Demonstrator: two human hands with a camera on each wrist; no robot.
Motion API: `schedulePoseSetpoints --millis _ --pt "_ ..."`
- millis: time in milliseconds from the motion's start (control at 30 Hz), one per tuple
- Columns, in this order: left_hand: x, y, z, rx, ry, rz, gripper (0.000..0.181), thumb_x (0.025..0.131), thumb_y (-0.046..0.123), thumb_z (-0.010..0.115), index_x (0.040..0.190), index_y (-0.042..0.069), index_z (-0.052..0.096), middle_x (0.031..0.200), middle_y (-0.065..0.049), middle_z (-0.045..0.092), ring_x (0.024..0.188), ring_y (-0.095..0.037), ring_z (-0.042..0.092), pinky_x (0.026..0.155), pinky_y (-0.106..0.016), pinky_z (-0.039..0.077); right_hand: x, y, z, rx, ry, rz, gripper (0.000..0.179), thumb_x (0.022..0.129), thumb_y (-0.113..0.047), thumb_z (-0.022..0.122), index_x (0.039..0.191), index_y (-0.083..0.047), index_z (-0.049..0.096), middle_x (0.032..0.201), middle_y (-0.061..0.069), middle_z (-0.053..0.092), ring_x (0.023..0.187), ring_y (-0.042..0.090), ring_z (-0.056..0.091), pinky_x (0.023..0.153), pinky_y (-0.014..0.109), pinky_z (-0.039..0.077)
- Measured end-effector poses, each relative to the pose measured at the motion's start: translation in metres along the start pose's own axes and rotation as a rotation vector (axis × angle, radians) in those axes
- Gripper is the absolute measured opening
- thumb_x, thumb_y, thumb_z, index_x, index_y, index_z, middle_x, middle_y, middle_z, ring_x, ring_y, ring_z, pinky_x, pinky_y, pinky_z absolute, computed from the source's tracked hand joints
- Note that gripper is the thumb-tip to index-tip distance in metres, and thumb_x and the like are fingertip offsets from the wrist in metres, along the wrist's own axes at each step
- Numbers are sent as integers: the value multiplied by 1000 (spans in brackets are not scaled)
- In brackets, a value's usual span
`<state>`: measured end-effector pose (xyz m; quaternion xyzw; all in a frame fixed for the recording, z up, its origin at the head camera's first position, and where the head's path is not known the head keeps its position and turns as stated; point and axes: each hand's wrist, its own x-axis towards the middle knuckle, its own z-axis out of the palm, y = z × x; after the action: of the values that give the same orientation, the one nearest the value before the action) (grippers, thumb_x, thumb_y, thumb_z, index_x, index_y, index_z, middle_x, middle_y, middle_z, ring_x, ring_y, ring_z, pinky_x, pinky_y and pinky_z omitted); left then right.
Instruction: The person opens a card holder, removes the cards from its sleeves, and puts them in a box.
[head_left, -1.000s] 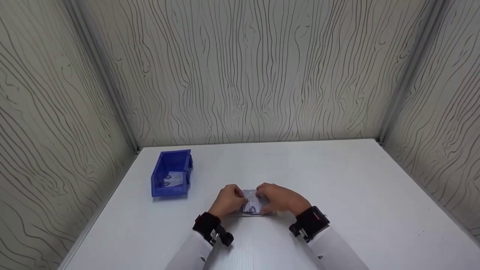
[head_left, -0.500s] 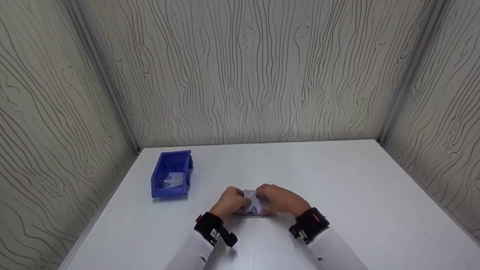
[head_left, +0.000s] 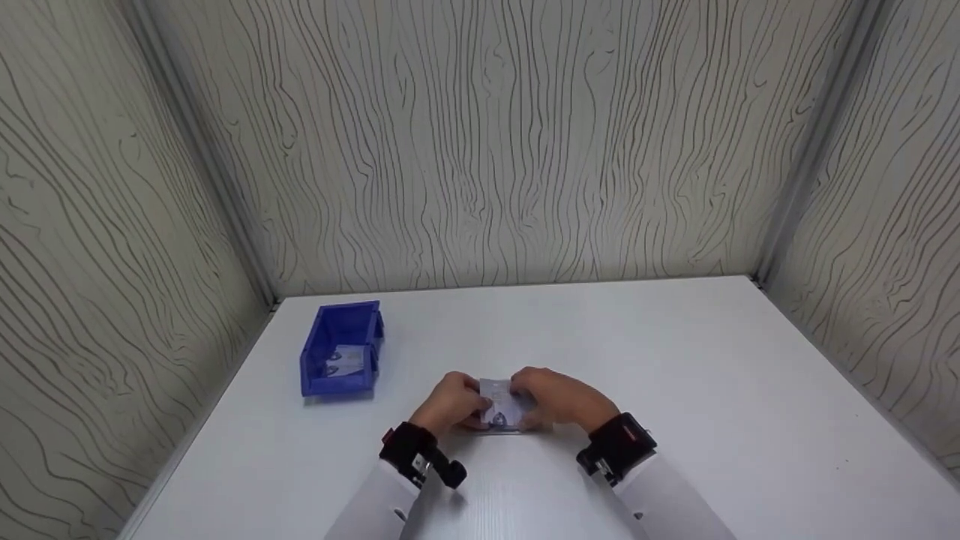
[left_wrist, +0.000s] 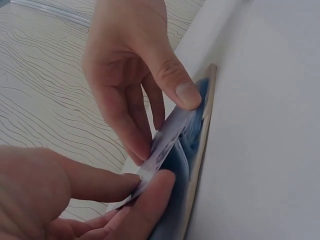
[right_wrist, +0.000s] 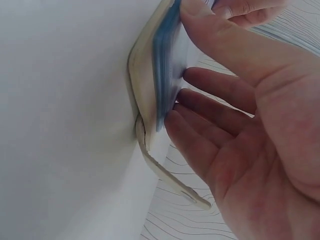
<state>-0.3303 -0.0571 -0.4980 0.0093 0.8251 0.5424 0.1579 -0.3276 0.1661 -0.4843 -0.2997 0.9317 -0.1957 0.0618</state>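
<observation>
Wood-grain walls (head_left: 480,150) round a white table (head_left: 675,360), book (right_wrist: 144,80) lower centre: left hand (head_left: 448,405) pinches a card (left_wrist: 166,140) against its blue sleeves (right_wrist: 159,75), right hand (head_left: 568,398), half-curled, grips the edges, likely so it can't slide, bin (head_left: 337,387) centre-left, probably kept within reach.

White table (head_left: 637,352): you had its smooth, pale top across the lower half of the head view, its far edge running through the middle of the frame.
Blue bin (head_left: 336,385): it stood directly on that top, left of centre in your head view, near the far left corner.
Beige-covered holder (right_wrist: 137,72): it lay on the tabletop, low and central in your head view, well apart from the bin.
Dark specks (head_left: 842,465): you had some tiny ones at lower right.
</observation>
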Motion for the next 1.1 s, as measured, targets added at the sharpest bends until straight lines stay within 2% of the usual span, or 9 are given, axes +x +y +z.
schedulePoseSetpoints --millis 200,367,467,600,700,867,1100 --pt "-1 -2 -7 12 -31 -10 36 96 6 75 127 -6 60 114 -17 70 88 -21 73 71 -27 63 1 1 1 -8 -4 -3 49 87 -14 92 130 -1 74 136 14 72 124 27 68 111 49 56" --pt "-3 -3 -3 5 -6 27 35 94 9 77 120 -5 60 109 -15 67 87 -21 71 70 -29 65 0 0 1 4 -4 -6 47 86 -14 92 127 -1 75 136 14 72 122 27 68 109 49 57" --pt "-2 -3 0 32 14 53 35 92 9 79 118 -4 59 107 -13 67 86 -20 71 67 -29 64 -1 -1 0 14 -3 -5 46 86 -14 92 127 -1 75 136 13 72 120 26 68 107 48 58" --pt "0 -3 1 81 26 46 37 92 7 80 121 -4 59 109 -13 67 88 -20 69 67 -27 62 -1 -1 0 14 -6 3 45 86 -14 92 126 -2 75 133 12 73 114 23 67 104 46 59" --pt "0 -4 -1 79 20 29 38 93 6 80 122 -4 58 110 -14 66 87 -20 70 66 -26 62 -1 -1 1 8 -8 15 45 86 -14 92 125 -2 75 134 11 72 116 23 68 105 46 59" --pt "-1 -4 -6 77 2 22 41 93 5 80 125 -5 56 112 -16 65 88 -21 71 67 -27 64 -1 -3 2 3 -8 39 48 85 -14 93 127 -1 74 139 12 71 122 25 68 111 48 57" --pt "-2 -1 -20 170 -15 47 40 91 7 79 126 -1 59 111 -15 70 92 -20 69 71 -25 56 0 -6 0 19 -18 72 51 87 -16 92 131 -2 73 141 12 70 124 25 67 113 49 56"
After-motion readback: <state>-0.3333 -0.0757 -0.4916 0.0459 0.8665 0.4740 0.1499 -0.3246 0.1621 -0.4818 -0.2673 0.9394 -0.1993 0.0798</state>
